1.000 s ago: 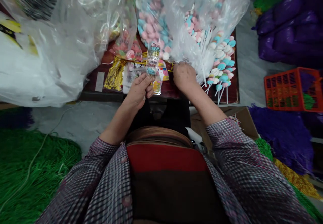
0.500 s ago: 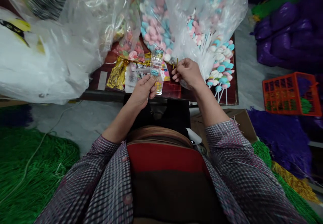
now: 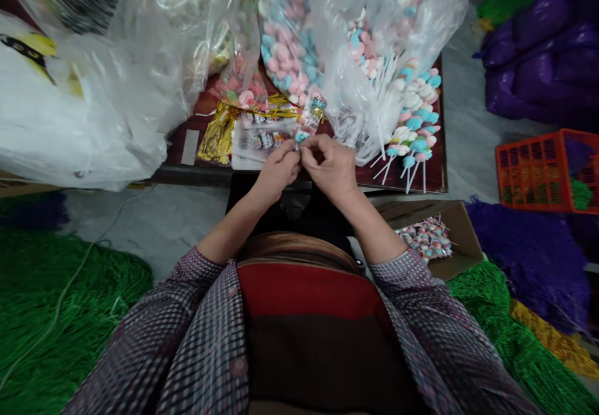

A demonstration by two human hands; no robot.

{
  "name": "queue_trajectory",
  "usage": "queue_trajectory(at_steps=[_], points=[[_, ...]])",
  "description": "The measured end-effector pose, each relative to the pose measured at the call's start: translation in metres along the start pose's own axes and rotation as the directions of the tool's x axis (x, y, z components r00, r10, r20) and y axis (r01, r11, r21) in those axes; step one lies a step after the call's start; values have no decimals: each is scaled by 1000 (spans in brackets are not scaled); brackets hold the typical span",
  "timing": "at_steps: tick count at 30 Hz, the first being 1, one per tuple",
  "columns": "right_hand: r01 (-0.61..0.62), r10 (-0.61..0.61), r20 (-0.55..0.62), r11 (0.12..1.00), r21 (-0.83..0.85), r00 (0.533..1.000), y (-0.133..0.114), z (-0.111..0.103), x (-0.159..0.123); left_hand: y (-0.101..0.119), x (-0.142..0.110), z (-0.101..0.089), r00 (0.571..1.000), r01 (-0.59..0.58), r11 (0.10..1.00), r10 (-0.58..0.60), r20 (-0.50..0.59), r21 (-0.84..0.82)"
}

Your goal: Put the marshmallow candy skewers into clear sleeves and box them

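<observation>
My left hand (image 3: 279, 168) and my right hand (image 3: 330, 165) meet at the table's near edge, both pinched on the bottom end of a small clear wrapped candy packet (image 3: 311, 114) that tilts up to the right. The right hand's pinch also seems to hold a thin gold twist tie, too small to make out. Just behind the hands lie flat printed wrappers (image 3: 262, 140) and a bundle of gold twist ties (image 3: 219, 134). To the right, loose pink, blue and white lollipops (image 3: 412, 128) spill from a clear bag (image 3: 374, 40).
Big clear plastic bags (image 3: 116, 72) of sweets crowd the dark red table (image 3: 435, 171). A cardboard box (image 3: 440, 240) with wrapped candies sits by my right elbow. An orange crate (image 3: 547, 168), purple bundles (image 3: 533, 253) and green strands (image 3: 56, 315) lie on the floor.
My right hand left the lollipop bag, picked up a gold tie, and came in to meet the left hand. The packet shifted right and now tilts.
</observation>
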State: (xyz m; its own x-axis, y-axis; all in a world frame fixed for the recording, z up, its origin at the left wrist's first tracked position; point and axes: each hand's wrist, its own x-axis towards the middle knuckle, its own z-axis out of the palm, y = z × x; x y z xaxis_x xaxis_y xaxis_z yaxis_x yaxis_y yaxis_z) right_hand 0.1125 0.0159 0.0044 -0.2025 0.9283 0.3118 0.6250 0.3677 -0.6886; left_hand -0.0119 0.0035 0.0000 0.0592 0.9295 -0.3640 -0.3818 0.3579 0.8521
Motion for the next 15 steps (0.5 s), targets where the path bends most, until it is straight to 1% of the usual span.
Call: queue_trajectory(at_steps=[2,4,6,8,11,13,15], points=[[28,-30,-13,989,-143,999,2,3,-4,-4,-1,1,1000,-20,1000,20,11,-16],[52,-55,-9,977,-205,998,4,2,-6,-7,-1,1,998,-51,998,52,26,-30],[83,-84,4,977,-194,996,4,0,-9,-6,-1,2,997,-71,996,72,9,-48],[92,-91,15,985,-144,996,3,-3,-11,-4,-1,4,997,-71,995,68,-40,-66],[39,-42,-20,994,-99,999,2,-6,-14,-1,0,6,995,-53,995,46,-92,-78],[-2,-6,-72,994,-110,997,2,-6,-15,-3,0,5,995,-48,997,42,-88,-63],[-18,4,-105,991,-134,995,3,-6,-15,-9,1,3,997,-50,999,50,-61,-8]])
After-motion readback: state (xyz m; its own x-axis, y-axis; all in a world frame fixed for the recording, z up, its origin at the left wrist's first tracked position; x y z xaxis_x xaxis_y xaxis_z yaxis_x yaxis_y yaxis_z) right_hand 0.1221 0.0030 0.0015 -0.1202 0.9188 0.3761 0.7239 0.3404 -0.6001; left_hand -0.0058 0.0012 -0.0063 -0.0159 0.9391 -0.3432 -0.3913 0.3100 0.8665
